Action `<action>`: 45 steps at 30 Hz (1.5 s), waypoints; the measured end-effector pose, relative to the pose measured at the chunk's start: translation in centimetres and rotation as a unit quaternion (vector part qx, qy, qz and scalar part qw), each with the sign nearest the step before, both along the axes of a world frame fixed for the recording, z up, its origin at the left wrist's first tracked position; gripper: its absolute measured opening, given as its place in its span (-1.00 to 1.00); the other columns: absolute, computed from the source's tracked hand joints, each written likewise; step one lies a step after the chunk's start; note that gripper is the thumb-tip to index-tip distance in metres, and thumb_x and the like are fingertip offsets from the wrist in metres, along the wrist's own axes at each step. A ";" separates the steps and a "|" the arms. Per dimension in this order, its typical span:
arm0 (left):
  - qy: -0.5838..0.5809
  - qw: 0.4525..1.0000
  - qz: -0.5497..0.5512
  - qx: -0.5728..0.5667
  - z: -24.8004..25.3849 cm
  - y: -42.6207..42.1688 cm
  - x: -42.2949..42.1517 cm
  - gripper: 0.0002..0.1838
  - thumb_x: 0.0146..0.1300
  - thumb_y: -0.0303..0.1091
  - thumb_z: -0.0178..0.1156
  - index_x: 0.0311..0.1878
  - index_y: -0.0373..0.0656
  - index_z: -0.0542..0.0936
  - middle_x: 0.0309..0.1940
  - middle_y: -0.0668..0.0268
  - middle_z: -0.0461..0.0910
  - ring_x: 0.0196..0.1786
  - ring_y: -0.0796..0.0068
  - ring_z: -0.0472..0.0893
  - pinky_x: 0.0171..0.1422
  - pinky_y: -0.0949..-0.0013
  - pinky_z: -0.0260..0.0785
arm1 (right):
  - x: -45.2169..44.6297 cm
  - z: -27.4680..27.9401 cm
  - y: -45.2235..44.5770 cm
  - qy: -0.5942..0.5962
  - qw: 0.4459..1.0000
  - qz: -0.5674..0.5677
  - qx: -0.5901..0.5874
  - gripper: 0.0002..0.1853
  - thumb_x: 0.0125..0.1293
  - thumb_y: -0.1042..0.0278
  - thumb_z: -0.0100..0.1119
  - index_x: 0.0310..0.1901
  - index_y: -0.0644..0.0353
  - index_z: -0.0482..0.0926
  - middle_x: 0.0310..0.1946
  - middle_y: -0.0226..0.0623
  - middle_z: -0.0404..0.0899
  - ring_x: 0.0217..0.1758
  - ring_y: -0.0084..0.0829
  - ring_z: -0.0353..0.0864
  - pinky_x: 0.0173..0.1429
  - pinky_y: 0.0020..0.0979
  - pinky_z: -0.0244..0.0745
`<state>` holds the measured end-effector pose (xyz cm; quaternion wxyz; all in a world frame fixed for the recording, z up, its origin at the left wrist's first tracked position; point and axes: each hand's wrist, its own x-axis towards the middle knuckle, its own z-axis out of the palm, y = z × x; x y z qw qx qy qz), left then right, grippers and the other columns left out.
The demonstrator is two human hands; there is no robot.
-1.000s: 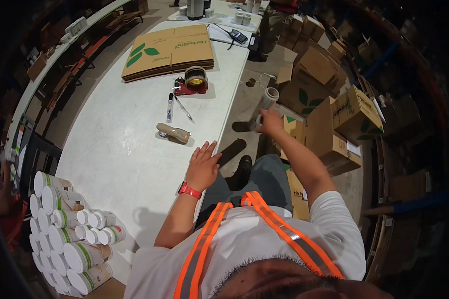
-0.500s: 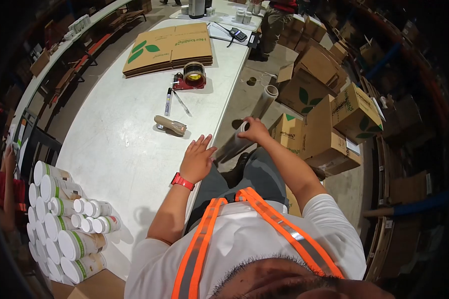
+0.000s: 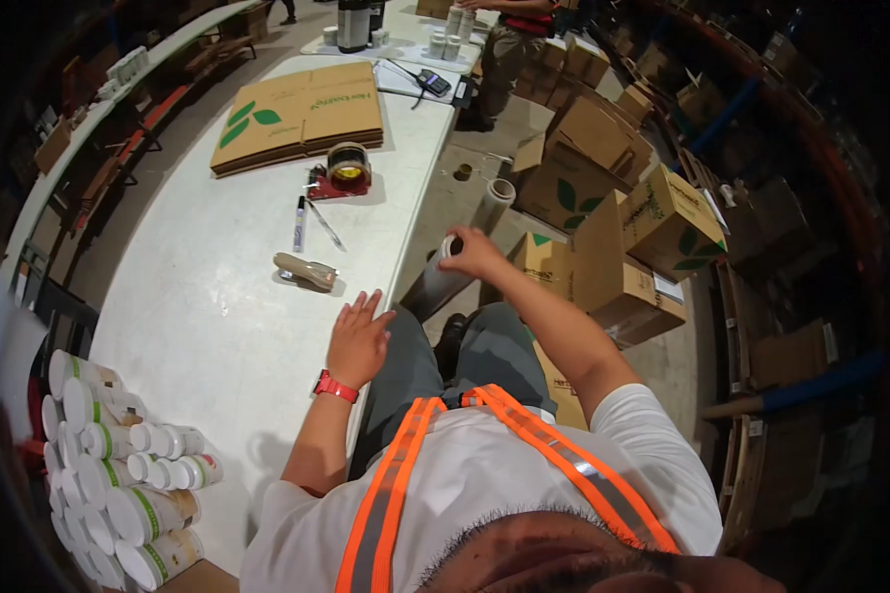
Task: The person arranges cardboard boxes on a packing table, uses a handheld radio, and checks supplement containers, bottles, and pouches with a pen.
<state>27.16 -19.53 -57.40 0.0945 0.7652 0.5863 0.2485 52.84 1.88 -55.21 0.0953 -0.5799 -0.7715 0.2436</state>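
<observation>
My right hand (image 3: 477,255) grips the top rim of a roll of clear stretch film (image 3: 435,287), which stands upright beside the table. A second film roll (image 3: 494,203) stands just beyond it. My left hand (image 3: 358,341), with a red watch at the wrist, rests on the edge of the white table (image 3: 208,306), fingers spread and holding nothing. Ahead of it on the table lie a tan-handled box cutter or similar tool (image 3: 307,272), a marker (image 3: 300,223), a pen (image 3: 326,225) and a red tape dispenser (image 3: 341,178) with a tape roll.
Stacked flat cartons (image 3: 297,114) and a two-way radio (image 3: 431,81) lie farther up the table. Several white tubs (image 3: 148,509) are piled at the near left. Cardboard boxes (image 3: 672,222) crowd the floor at right. Another person (image 3: 509,49) stands at the far table.
The view has shifted, so the table and its things sit farther left. My right hand stays on the film roll and my left hand stays on the table edge. A blurred pale shape appears at far left.
</observation>
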 end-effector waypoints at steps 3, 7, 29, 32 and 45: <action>-0.001 1.000 0.009 0.008 -0.3 -0.3 0.1 -0.57 0.35 -0.37 0.26 0.29 0.03 0.65 0.59 0.15 0.34 0.64 -0.02 0.26 0.69 -0.14 0.05 | 2.3 2.3 2.0 -0.002 0.998 0.000 0.056 -0.05 -0.13 -0.21 0.58 0.36 -0.05 0.53 0.25 0.04 0.55 0.32 0.06 0.58 0.38 -0.07 0.54; 0.017 1.000 0.016 0.021 0.1 -0.4 0.2 -0.57 0.36 -0.34 0.26 0.29 -0.01 0.66 0.58 0.19 0.36 0.63 0.06 0.28 0.69 -0.09 0.06 | 3.0 7.7 2.1 -0.011 0.996 -0.026 0.085 -0.06 -0.11 -0.19 0.57 0.36 0.01 0.53 0.30 0.04 0.51 0.36 0.04 0.56 0.43 -0.11 0.50; 0.027 0.998 0.023 -0.042 1.1 0.4 0.7 -0.53 0.41 -0.39 0.20 0.38 0.10 0.58 0.62 0.29 0.28 0.68 0.12 0.19 0.73 -0.06 -0.03 | 8.0 1.1 7.0 0.048 0.997 -0.064 0.011 -0.13 0.01 -0.29 0.42 0.35 -0.01 0.56 0.25 0.14 0.58 0.29 0.04 0.62 0.33 -0.09 0.53; 0.020 0.998 0.028 -0.051 1.0 0.4 0.7 -0.53 0.40 -0.39 0.20 0.37 0.10 0.59 0.62 0.28 0.29 0.68 0.12 0.20 0.73 -0.06 -0.02 | 7.8 0.9 5.7 0.016 0.998 -0.059 -0.025 -0.12 0.01 -0.33 0.43 0.33 0.03 0.54 0.23 0.16 0.59 0.29 0.06 0.63 0.33 -0.08 0.53; 0.081 0.987 0.063 -0.125 2.5 1.7 2.0 -0.54 0.36 -0.41 0.21 0.32 0.14 0.64 0.60 0.26 0.32 0.64 0.09 0.26 0.70 -0.05 0.03 | 5.4 -8.4 9.2 0.003 0.993 -0.012 -0.115 -0.07 0.00 -0.27 0.47 0.40 0.03 0.49 0.30 0.19 0.48 0.34 0.11 0.56 0.42 -0.10 0.49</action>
